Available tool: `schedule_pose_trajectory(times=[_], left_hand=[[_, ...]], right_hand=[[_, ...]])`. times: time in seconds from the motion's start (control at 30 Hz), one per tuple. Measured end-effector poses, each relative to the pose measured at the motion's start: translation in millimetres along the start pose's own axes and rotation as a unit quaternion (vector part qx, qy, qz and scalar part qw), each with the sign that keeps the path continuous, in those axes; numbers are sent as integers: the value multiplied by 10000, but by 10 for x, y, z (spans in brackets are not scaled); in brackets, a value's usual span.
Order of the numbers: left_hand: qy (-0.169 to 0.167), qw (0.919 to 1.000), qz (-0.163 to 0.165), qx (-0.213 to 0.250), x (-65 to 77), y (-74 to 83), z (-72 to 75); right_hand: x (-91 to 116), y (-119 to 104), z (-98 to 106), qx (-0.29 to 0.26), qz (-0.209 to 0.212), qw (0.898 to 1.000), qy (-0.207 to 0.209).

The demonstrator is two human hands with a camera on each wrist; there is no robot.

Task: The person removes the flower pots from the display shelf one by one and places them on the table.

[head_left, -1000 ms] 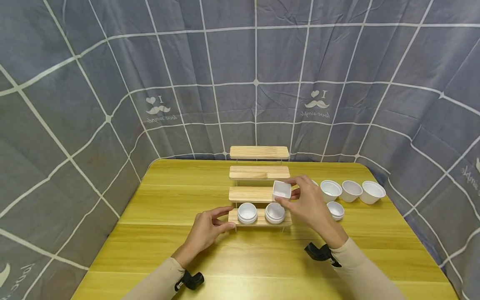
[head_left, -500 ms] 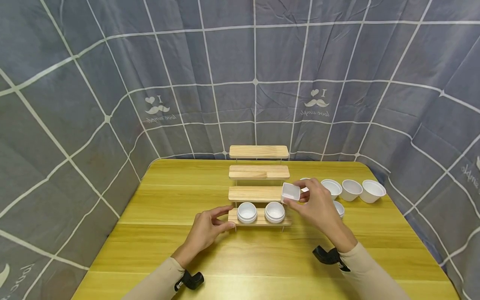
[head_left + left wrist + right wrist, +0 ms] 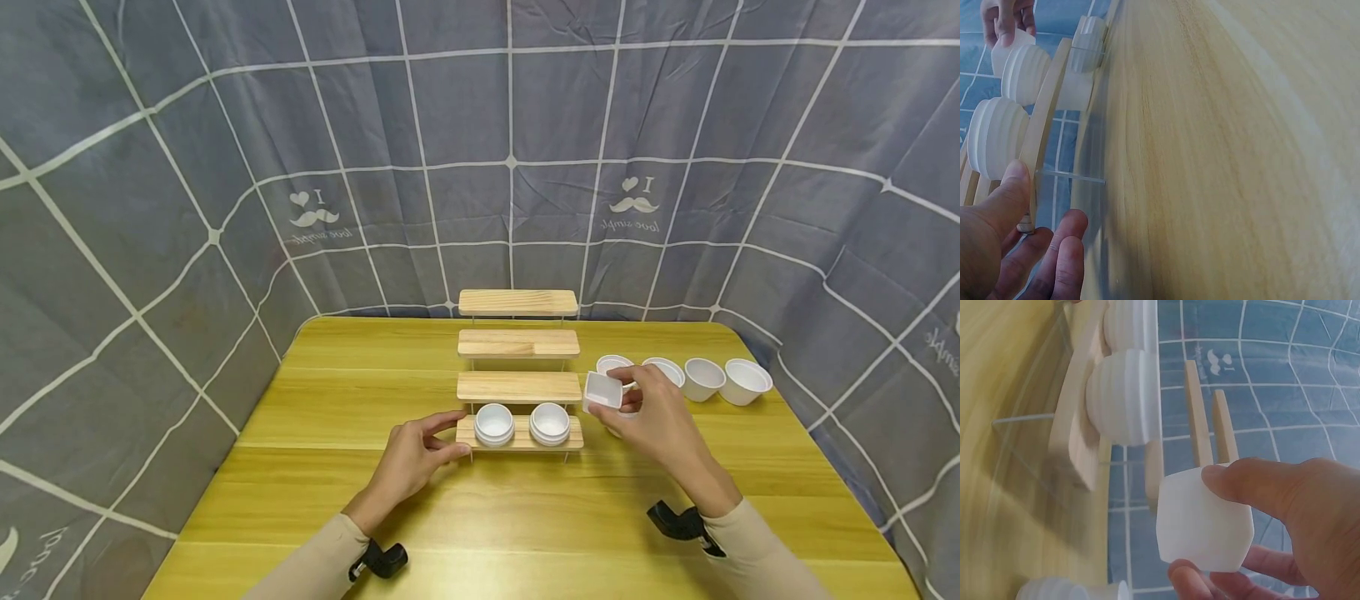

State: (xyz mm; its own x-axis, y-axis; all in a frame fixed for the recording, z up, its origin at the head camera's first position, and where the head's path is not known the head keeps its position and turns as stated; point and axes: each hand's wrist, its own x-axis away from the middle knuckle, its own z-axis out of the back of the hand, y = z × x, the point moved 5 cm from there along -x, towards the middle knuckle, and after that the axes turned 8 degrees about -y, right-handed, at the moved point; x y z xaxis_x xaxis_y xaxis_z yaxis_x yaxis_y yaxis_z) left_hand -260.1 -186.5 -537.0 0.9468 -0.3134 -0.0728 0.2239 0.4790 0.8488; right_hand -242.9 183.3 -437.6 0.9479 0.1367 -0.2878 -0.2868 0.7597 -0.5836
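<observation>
A tiered wooden stand [image 3: 519, 343] with several shelves is on the table. My left hand [image 3: 408, 458] pinches the left end of its lowest shelf; in the left wrist view the thumb [image 3: 1011, 187] lies over the board and fingers curl below. Two round white ribbed bowls [image 3: 494, 423] [image 3: 550, 423] sit side by side on that shelf. Just right of the stand, my right hand [image 3: 663, 417] holds a small square white cup [image 3: 603, 390], its opening facing up. In the right wrist view, thumb and fingers grip opposite sides of this cup [image 3: 1204, 519].
Several white bowls [image 3: 703, 379] stand in a row at the table's right rear, the nearest ones partly behind my right hand. A grey curtain [image 3: 465, 117] with white grid lines surrounds the wooden table [image 3: 360, 367] at the back and sides.
My right hand has moved right and slightly down with the square cup, from over the second shelf to beside the stand. The left hand stays on the lowest shelf.
</observation>
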Motion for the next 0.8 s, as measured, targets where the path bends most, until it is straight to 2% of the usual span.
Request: schedule_pose_trajectory(times=[0.37, 0.8], left_hand=[[-19, 10000, -18, -18, -1, 2, -2], [-14, 10000, 61, 10, 5, 10, -5]], right_hand=[[146, 189, 20, 134, -96, 9998, -79], [302, 444, 1, 277, -20, 9986, -450]])
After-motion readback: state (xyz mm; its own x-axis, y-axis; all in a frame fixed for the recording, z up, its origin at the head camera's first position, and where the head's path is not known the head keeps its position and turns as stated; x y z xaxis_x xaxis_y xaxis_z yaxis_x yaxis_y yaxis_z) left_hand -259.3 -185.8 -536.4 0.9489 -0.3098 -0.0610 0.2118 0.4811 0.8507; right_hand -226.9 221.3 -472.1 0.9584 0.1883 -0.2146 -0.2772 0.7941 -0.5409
